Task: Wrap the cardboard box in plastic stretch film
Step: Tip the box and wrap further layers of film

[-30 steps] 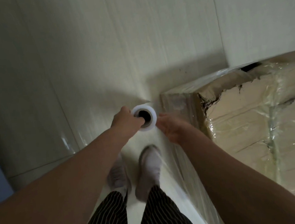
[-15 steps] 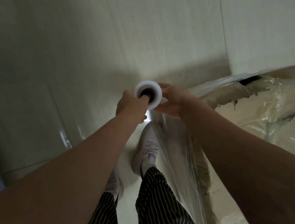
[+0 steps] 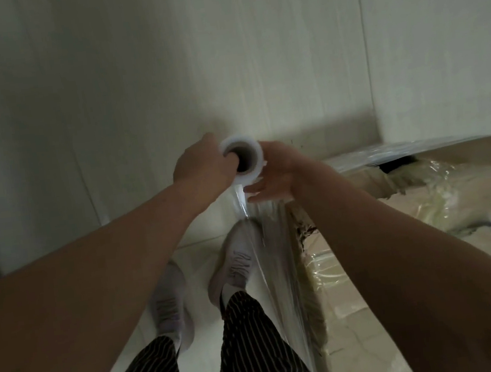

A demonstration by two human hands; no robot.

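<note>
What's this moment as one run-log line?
step: wrapping | left hand: thumb in roll core | right hand: cups roll | film: stretched from roll along box side | box: partly wrapped

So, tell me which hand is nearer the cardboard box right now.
Right. The right hand holds the film roll on its box side, close to the torn corner of the cardboard box; the left hand grips the roll's far side, away from the box.

We hold film roll (image 3: 254, 169) between both hands: left hand (image 3: 202, 169) with digit in core, right hand (image 3: 280, 175) cupping opposite side. Stretch film (image 3: 278, 259) runs down from grip along cardboard box (image 3: 425, 200), right of grip. Our shoes (image 3: 235, 261) below grip.
</note>
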